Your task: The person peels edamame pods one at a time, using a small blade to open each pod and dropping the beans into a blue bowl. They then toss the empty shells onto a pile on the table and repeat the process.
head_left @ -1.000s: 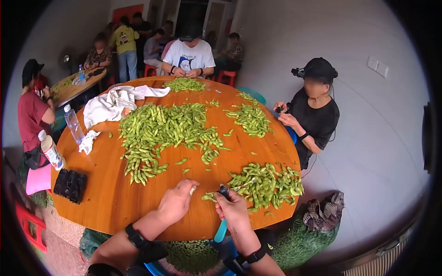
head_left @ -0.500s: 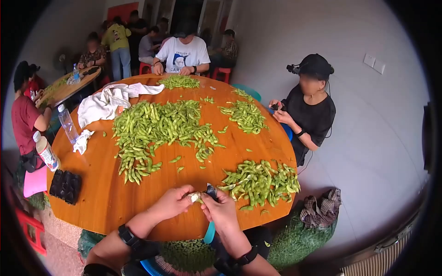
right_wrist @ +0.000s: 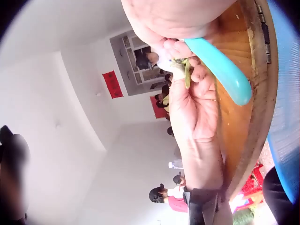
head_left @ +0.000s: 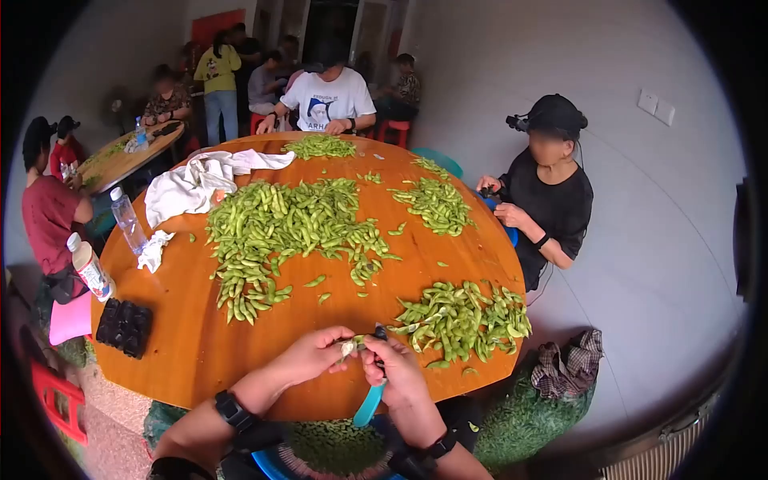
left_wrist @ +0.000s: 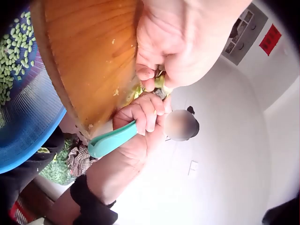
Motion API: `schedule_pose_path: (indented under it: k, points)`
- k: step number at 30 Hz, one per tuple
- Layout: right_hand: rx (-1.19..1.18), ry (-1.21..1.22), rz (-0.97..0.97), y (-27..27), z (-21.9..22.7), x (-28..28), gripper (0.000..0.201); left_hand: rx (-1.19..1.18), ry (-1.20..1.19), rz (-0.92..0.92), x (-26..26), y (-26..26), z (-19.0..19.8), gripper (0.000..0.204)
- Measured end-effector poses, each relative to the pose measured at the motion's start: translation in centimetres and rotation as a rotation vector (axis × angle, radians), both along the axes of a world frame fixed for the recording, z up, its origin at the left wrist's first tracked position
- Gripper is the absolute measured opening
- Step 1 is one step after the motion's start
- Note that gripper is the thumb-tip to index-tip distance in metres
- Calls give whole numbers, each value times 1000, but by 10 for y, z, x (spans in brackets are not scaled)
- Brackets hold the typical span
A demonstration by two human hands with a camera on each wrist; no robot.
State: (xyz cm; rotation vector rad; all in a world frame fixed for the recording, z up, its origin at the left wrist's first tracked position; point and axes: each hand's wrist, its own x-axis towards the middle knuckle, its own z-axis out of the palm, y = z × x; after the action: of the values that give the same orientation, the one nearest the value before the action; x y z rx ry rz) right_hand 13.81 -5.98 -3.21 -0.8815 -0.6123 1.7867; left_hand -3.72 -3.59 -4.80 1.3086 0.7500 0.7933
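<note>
Over the near edge of the round wooden table (head_left: pixel 180 352), my left hand (head_left: pixel 312 354) pinches a green soybean pod (head_left: pixel 352 346) between thumb and fingers. My right hand (head_left: pixel 398 376) meets it there, fingers curled round a tool with a teal handle (head_left: pixel 369 406) and a dark end. In the right wrist view the pod (right_wrist: pixel 187 75) lies between the fingertips of both hands. Fingers hide most of the tool's working end. A pile of pods (head_left: pixel 460 320) lies just beyond my right hand. Below the table edge, a blue basin (left_wrist: pixel 47 145) holds shelled green beans (left_wrist: pixel 18 51).
A larger pod heap (head_left: pixel 280 220) covers the table's middle. Along the left side are a white cloth (head_left: pixel 184 188), bottles (head_left: pixel 90 268) and a black tray (head_left: pixel 125 326). A person in black (head_left: pixel 552 192) sits at right, above a full green sack (head_left: pixel 520 420).
My left hand has moved right to meet the right hand, bringing the pod against the tool's end. The teal handle has swung slightly left. The person across has parted their hands.
</note>
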Motion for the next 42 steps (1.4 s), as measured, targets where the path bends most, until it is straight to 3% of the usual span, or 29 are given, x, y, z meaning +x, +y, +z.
schedule_pose_path:
  k: [1, 3, 6, 10, 12, 15, 19, 22, 26, 29, 33, 36, 38, 42]
  points:
    - [-10, 32, 17, 1, -1, 3, 19, -3, 4, 8, -1, -2, 2, 20]
    - [-20, 68, 39, 2, -4, 6, 18, -241, -106, -1, -3, -3, 8, 17]
    - [-22, 113, 32, 0, -6, 9, 17, -291, -89, -55, -6, 2, 1, 17]
    - [-4, 97, 54, -2, -6, 5, 17, -263, 68, -13, -4, -4, 10, 19]
    - [52, -41, -10, -6, -1, 0, 17, -186, 223, 74, 3, -13, 25, 14]
    - [91, -128, 1, -8, -2, -4, 16, -217, 87, 24, -2, -7, 10, 15]
    - [99, -148, 15, -7, -3, -5, 16, -199, 121, 23, 0, -7, 13, 14]
    - [85, -122, 1, -5, -3, -4, 15, -154, 0, -99, -5, -3, 4, 12]
    - [86, -118, -17, -5, -2, -5, 14, -181, -83, -81, -8, -2, -2, 14]
    - [88, -86, -35, -6, -2, -6, 14, -112, 25, -51, -5, -3, 5, 14]
    - [95, -116, -34, -9, 2, -6, 18, -74, -15, -115, -6, -1, 0, 14]
    - [94, -105, -70, -6, -1, 5, 17, -66, 38, -56, -8, -2, 5, 14]
    - [119, -184, -168, -3, 9, 21, 15, 216, 377, 112, -10, -4, 4, 16]
    - [250, -403, -319, 17, 9, 70, 6, 405, 619, 232, -6, -20, 14, 17]
